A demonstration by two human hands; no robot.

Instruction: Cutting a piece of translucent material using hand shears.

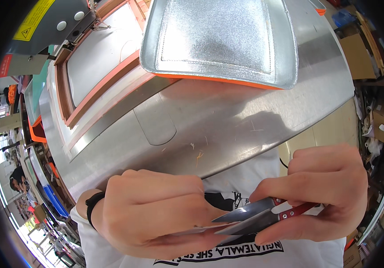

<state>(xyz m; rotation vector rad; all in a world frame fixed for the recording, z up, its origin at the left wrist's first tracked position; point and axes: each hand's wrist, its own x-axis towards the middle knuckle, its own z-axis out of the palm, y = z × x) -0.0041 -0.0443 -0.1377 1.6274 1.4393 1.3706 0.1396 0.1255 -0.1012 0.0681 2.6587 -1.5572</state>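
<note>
My right hand (321,192) is closed around small thread snips (250,218) with red handles, just above the metal table's front edge. Their two blades stand apart and point left, the tips reaching the fingertips of my left hand (156,212). That hand is curled, thumb and fingers pressed together by the blade tips; what it pinches, if anything, is too small or hidden to make out. Beyond both hands a silver foil-lined piece (216,40) with raised sides and an orange underside lies on the table.
The metal table (227,120) carries scattered thread scraps (199,156). Far left, a reddish-brown frame (100,94) surrounds a white sheet, beneath a dark sewing machine head (53,22). Cardboard boxes (357,56) stand on the right. Another person (20,178) shows at the far left.
</note>
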